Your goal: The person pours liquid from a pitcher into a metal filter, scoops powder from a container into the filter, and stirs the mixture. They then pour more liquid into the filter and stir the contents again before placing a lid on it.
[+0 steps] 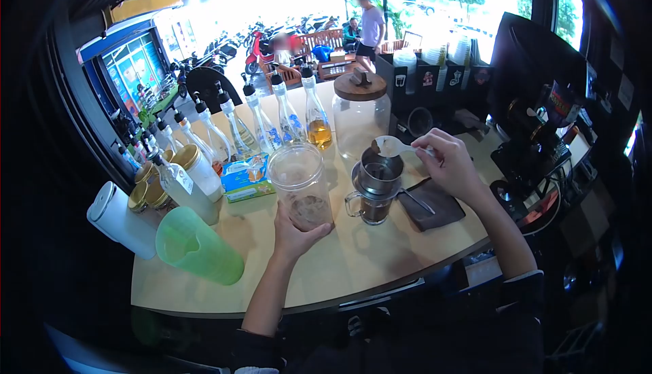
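My left hand (299,233) is wrapped round the lower part of a clear plastic jar (297,170), which stands open at the top with some brown content low inside. In my right hand (445,156) is a pale spoon (392,146), pinched by its handle, its bowl over the rim of a metal drip filter (381,173). The filter sits on a glass mug (373,209) with a dark content. Beside the mug, a small metal spoon (420,201) lies across a folded dark cloth (435,212).
Several syrup bottles (261,116) line the table's far left side. A green pitcher (197,248) and white canister (119,218) stand at the left. Behind the filter is a large jar with a wooden lid (360,87). People are outside.
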Available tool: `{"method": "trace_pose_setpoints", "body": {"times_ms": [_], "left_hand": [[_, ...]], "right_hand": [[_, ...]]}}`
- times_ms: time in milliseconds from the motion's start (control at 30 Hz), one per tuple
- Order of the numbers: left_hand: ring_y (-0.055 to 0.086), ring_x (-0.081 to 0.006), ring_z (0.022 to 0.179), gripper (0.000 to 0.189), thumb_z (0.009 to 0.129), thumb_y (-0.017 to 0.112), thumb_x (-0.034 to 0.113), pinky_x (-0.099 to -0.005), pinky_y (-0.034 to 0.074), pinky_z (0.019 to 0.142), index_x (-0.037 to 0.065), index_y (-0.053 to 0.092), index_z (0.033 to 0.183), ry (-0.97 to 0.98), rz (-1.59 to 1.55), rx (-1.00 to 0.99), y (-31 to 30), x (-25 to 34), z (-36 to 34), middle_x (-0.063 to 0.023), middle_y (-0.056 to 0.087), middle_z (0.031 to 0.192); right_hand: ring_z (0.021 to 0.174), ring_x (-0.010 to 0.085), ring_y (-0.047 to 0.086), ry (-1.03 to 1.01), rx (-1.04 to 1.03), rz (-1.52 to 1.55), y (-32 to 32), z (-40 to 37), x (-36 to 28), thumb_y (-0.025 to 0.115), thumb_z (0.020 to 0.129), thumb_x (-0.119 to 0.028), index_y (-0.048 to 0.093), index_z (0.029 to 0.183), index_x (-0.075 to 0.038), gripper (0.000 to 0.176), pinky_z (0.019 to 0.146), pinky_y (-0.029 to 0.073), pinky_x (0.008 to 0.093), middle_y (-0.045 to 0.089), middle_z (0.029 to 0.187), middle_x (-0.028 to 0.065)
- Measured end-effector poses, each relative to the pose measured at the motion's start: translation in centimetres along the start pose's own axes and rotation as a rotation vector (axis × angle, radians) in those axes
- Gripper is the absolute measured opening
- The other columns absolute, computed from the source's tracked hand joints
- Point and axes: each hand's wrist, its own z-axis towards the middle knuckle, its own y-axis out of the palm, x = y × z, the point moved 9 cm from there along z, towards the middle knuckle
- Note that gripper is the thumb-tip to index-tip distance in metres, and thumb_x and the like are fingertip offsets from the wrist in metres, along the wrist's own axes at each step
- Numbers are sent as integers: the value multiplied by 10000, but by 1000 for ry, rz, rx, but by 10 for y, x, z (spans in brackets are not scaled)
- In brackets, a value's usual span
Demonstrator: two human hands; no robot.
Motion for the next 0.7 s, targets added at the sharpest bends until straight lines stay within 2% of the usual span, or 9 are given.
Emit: {"method": "trace_pose_setpoints", "body": {"times_ms": [67, 300, 367, 600, 667, 700], "left_hand": [[587, -246, 1080, 899, 536, 885, 145, -362, 498, 925, -26, 390, 1267, 4, -9, 7, 0, -3, 1, -154, 563, 1163], [573, -235, 1099, 889, 562, 864, 83, -368, 500, 934, -9, 365, 1293, 14, -18, -2, 2, -3, -2, -145, 546, 1180], [575, -234, 1101, 882, 570, 855, 58, -369, 500, 939, -2, 359, 1297, -4, -65, -8, 3, -7, -2, -141, 547, 1181], [576, -237, 1107, 855, 568, 858, 58, -364, 499, 942, 0, 384, 1278, -2, -70, -13, 4, -5, -3, -140, 549, 1191], [579, -263, 1102, 885, 520, 896, 200, -378, 483, 937, 7, 415, 1238, -22, -66, 17, 2, -7, -3, -156, 556, 1177], [579, -263, 1102, 885, 520, 896, 200, -378, 483, 937, 7, 415, 1238, -20, -67, 18, 1, -7, -3, -156, 556, 1177]], "right_hand": [[714, 267, 614, -22, 7, -59, 3, -6, 1, 587, 880, -103, 633, 958, -47, 107, 642, 475, 364, 593, 877, 79], [767, 278, 638, -83, 43, -54, 12, -15, 0, 574, 887, -91, 616, 967, -58, 96, 649, 492, 381, 598, 883, 78], [758, 276, 634, -199, 88, -91, 12, -18, -9, 581, 882, -81, 615, 958, -51, 89, 639, 499, 370, 598, 882, 77], [759, 265, 629, -279, 114, -156, 12, -21, -15, 588, 867, -63, 614, 950, -44, 89, 636, 502, 363, 593, 867, 76], [754, 262, 625, -298, 127, -156, 10, -23, -18, 587, 865, -57, 611, 955, -46, 94, 630, 498, 363, 589, 861, 71], [754, 262, 625, -299, 128, -157, 8, -24, -19, 587, 865, -57, 611, 955, -46, 94, 630, 498, 363, 589, 861, 71]]}}
